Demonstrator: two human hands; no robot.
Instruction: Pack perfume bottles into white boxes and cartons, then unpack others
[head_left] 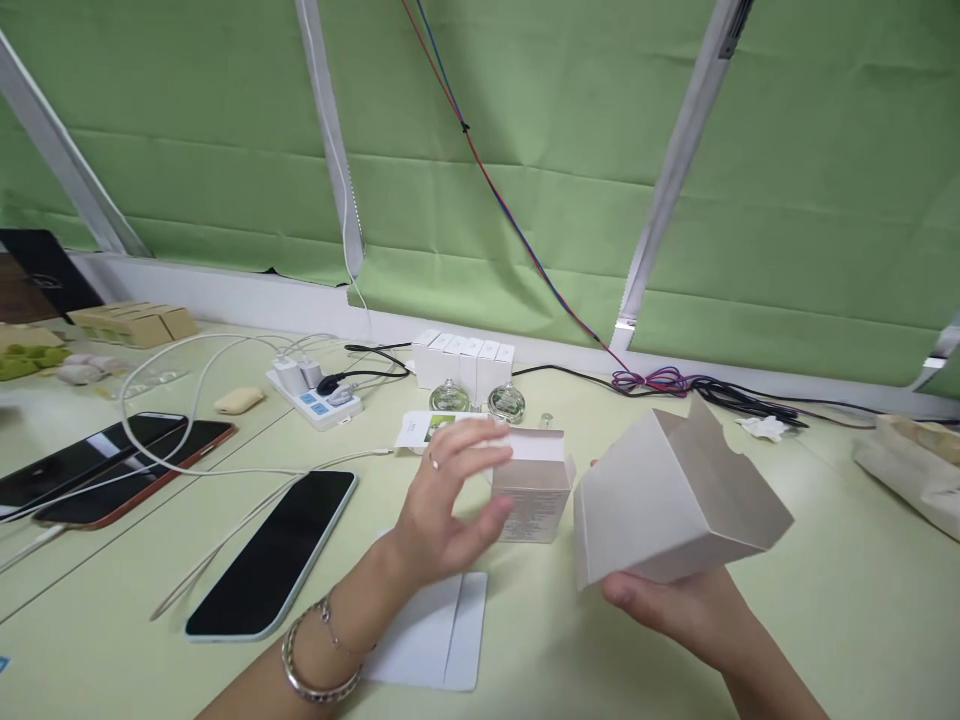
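Note:
My right hand (675,610) grips a plain grey-beige cardboard box (637,490) from below, tilted, with its flaps open toward the right. My left hand (454,510) is raised with fingers apart and nothing visible in it. Just beyond its fingertips a small printed box (534,510) stands upright on the table, its top flap raised. Under my left wrist lies a white folded sheet (427,640). Behind the left hand are a white card with a green picture (412,430) and two round glass bottles, one on the left (448,397) and one on the right (506,403).
A row of small white boxes (465,362) stands at the back. Left of my hands are a phone (274,555), more phones (142,470), a power strip (315,400) and white cables. Bundled cables (652,381) and a beige bag (911,465) lie at the right.

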